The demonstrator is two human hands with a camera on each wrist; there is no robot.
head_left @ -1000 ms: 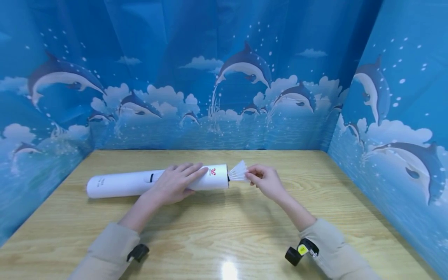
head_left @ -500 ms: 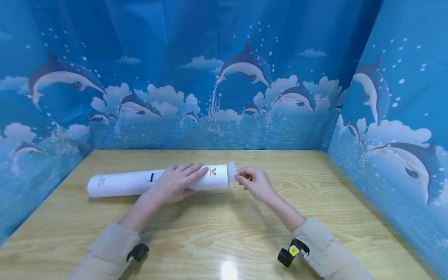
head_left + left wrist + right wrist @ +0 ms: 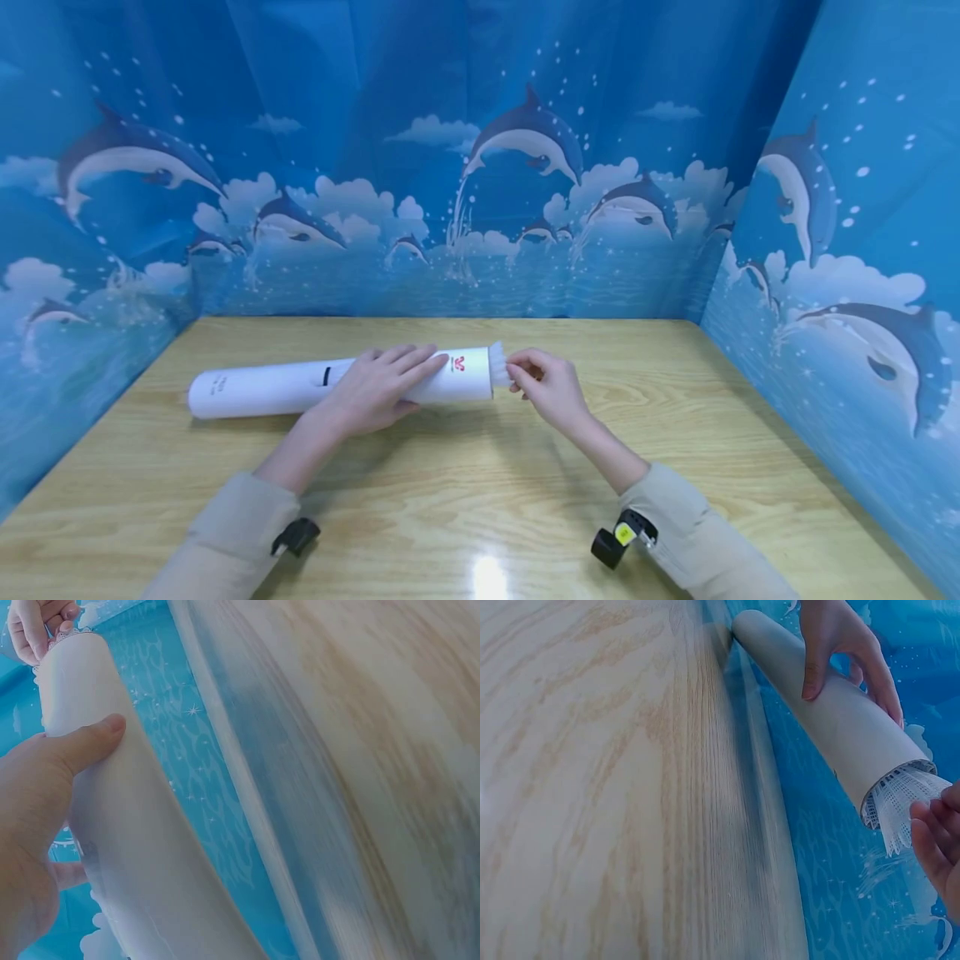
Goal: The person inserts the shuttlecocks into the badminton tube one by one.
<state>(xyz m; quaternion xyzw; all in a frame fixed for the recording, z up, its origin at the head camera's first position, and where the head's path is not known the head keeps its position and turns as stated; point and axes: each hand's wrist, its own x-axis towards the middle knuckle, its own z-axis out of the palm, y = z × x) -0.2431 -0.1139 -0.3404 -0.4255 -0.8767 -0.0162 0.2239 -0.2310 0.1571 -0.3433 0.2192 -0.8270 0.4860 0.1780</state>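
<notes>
A white shuttlecock tube (image 3: pixel 262 390) with a red logo lies sideways on the table. My left hand (image 3: pixel 378 387) grips it near its right end, thumb on the near side and fingers over the top. From the tube's open right end sticks the netted white skirt of a shuttlecock (image 3: pixel 498 365), its front part hidden inside. My right hand (image 3: pixel 551 387) pinches the skirt's edge between thumb and fingertips. In the right wrist view the shuttlecock (image 3: pixel 907 799) sits partly in the tube mouth, with more white netting visible around it inside.
The wooden table (image 3: pixel 450 517) has a blue dolphin-print curtain (image 3: pixel 345 275) along its back and sides. Each forearm wears a strapped black camera, one by the left sleeve (image 3: pixel 247 508) and one by the right sleeve (image 3: pixel 667 500).
My right hand has moved left, carrying the shuttlecock deeper into the tube; only the skirt's outer part shows now. My left hand keeps its grip in the same place.
</notes>
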